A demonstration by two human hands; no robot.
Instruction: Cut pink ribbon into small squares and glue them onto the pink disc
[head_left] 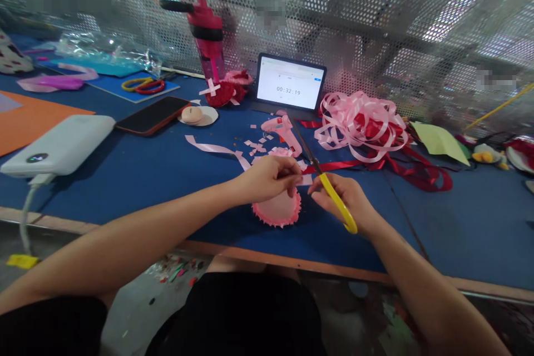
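My left hand (269, 178) is closed in a pinch on a small piece of pink ribbon (305, 180), just above a round pink frilled craft piece (277, 211) lying on the blue table (146, 178). My right hand (348, 200) grips yellow-handled scissors (329, 189), whose blades point up and away toward the pink glue gun (282, 129). The two hands nearly touch over the frilled piece. Small pink ribbon offcuts (255, 144) are scattered behind them.
A tablet (290, 83) showing a timer stands at the back centre, beside a heap of pink and red ribbon (362, 122). A pink bottle (207, 39), a phone (152, 115), a white power bank (60, 144), orange paper (25, 117) and spare scissors (144, 85) lie to the left.
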